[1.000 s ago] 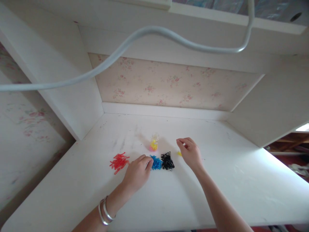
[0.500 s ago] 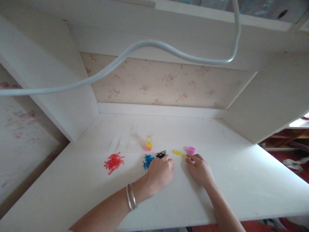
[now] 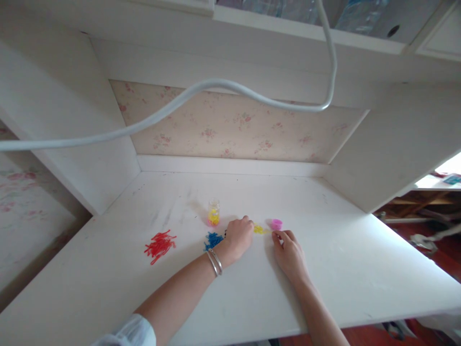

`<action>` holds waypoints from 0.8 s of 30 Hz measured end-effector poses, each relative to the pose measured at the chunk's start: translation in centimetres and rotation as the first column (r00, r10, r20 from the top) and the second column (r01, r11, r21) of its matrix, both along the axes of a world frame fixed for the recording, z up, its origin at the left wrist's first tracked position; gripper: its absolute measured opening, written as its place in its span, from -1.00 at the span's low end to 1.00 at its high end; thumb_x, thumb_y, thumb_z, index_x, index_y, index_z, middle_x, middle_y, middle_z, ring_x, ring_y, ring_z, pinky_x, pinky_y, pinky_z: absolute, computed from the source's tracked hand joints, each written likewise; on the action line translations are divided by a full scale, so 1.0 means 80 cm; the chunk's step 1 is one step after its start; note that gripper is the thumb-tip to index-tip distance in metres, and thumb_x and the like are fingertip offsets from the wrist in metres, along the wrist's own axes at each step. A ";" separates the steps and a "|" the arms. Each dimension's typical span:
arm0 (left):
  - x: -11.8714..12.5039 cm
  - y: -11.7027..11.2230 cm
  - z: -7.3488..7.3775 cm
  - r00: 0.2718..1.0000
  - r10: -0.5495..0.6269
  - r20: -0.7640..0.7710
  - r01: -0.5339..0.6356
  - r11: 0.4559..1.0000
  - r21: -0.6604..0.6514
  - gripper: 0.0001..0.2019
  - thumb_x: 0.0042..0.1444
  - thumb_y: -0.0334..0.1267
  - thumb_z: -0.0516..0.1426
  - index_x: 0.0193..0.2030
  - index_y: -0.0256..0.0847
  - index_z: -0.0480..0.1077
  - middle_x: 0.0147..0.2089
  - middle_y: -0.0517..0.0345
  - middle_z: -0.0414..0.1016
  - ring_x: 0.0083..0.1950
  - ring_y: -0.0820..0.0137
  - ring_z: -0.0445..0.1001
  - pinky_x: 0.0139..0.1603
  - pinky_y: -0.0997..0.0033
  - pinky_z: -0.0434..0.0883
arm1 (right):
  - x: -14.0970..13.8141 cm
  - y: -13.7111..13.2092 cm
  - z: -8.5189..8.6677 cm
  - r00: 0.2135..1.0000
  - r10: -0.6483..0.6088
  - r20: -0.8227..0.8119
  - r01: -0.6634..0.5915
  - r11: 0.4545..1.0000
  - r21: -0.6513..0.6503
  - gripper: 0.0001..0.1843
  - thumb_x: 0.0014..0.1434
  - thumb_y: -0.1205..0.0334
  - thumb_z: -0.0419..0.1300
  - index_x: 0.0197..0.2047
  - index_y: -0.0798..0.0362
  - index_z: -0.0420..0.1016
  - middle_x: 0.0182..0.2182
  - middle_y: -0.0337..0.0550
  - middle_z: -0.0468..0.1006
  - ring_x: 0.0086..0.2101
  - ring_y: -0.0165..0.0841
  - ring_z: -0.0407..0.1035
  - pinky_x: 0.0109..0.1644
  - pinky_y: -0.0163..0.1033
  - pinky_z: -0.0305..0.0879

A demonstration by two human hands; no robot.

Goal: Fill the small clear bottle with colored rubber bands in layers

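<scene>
White counter [image 3: 223, 312], floral wallpaper [image 3: 245, 127] behind, and here in the middle lie the yellow bands [image 3: 258, 229]! Left hand [image 3: 238, 236] at their nine o'clock, fingertips turned away, so no telling its grip; right hand [image 3: 291, 254] at four, fingers drawn narrow, any hold unclear. Pink lid [image 3: 276, 224] near two, jar [image 3: 213, 216] towards ten, blue bands [image 3: 212, 240] and farther red bands [image 3: 160, 246] around nine.

White desk [image 3: 342, 269] in a papered alcove

Pale wallpaper [image 3: 245, 117] with pink flowers covers the back wall between white side panels [image 3: 61, 110]. A white shelf [image 3: 270, 22] runs overhead. Faint dark smudges mark the desk's surface. At right, reddish floor [image 3: 448, 262] shows, with brown wooden furniture [image 3: 425, 204] beneath bright light [image 3: 450, 166].
</scene>
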State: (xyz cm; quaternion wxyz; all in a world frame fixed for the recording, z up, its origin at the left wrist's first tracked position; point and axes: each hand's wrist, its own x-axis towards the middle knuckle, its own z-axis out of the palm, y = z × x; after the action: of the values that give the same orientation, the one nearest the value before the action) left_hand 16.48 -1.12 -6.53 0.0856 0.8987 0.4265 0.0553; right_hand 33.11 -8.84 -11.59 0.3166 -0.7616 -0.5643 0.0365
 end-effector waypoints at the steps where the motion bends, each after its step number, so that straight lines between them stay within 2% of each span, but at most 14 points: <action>1: 0.000 0.001 0.000 1.000 -0.002 -0.001 0.002 1.000 0.001 -0.73 0.21 -0.49 -0.07 -0.12 -0.24 0.42 -0.13 -0.04 0.45 -0.14 0.26 0.53 -0.17 0.30 0.46 | 0.000 0.000 0.000 1.000 -0.002 -0.001 0.002 1.000 0.009 -0.60 0.27 0.03 -0.09 -0.16 0.00 0.52 -0.21 -0.12 0.49 -0.35 -0.35 0.41 -0.27 -0.24 0.28; 6: -0.005 0.002 0.001 1.000 0.013 0.004 -0.013 1.000 0.001 -0.72 0.24 -0.48 -0.10 -0.09 -0.24 0.39 -0.11 -0.05 0.43 -0.15 0.30 0.52 -0.18 0.34 0.44 | -0.002 -0.001 0.000 1.000 -0.009 -0.002 0.009 1.000 0.028 -0.59 0.28 0.03 -0.11 -0.15 0.01 0.50 -0.21 -0.11 0.48 -0.38 -0.36 0.40 -0.27 -0.24 0.27; 13: -0.024 -0.011 0.017 0.999 0.006 0.051 -0.007 1.000 0.018 -0.70 0.34 -0.29 -0.18 -0.07 -0.19 0.34 -0.09 0.02 0.40 -0.22 0.34 0.52 -0.24 0.37 0.43 | -0.001 -0.001 -0.005 1.000 -0.026 -0.016 0.027 0.999 0.032 -0.57 0.30 -0.01 -0.14 -0.12 0.02 0.47 -0.19 -0.10 0.46 -0.36 -0.34 0.39 -0.25 -0.22 0.27; 19: -0.066 -0.025 0.049 0.983 0.057 0.175 -0.068 0.996 0.055 -0.73 0.36 -0.21 -0.15 -0.09 -0.13 0.35 -0.11 0.09 0.41 -0.21 0.41 0.49 -0.23 0.46 0.39 | 0.000 -0.001 -0.007 1.000 -0.022 -0.016 0.022 0.999 0.047 -0.58 0.29 0.00 -0.12 -0.12 0.01 0.48 -0.18 -0.08 0.46 -0.36 -0.34 0.39 -0.24 -0.20 0.27; 24: -0.119 -0.015 0.082 0.933 0.124 0.339 -0.192 0.966 0.174 -0.75 0.34 -0.19 -0.11 -0.12 -0.12 0.37 -0.13 0.14 0.43 -0.19 0.42 0.46 -0.17 0.46 0.37 | 0.002 0.000 -0.008 1.000 -0.016 -0.010 0.017 0.997 0.071 -0.58 0.27 0.03 -0.11 -0.10 0.03 0.49 -0.18 -0.07 0.46 -0.37 -0.34 0.38 -0.25 -0.21 0.27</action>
State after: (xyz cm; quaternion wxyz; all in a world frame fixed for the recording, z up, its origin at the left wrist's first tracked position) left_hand 6.92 -2.28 0.05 0.0574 0.8439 0.4699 0.2526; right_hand 33.26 -8.88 -12.22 0.3464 -0.7543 -0.5574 0.0173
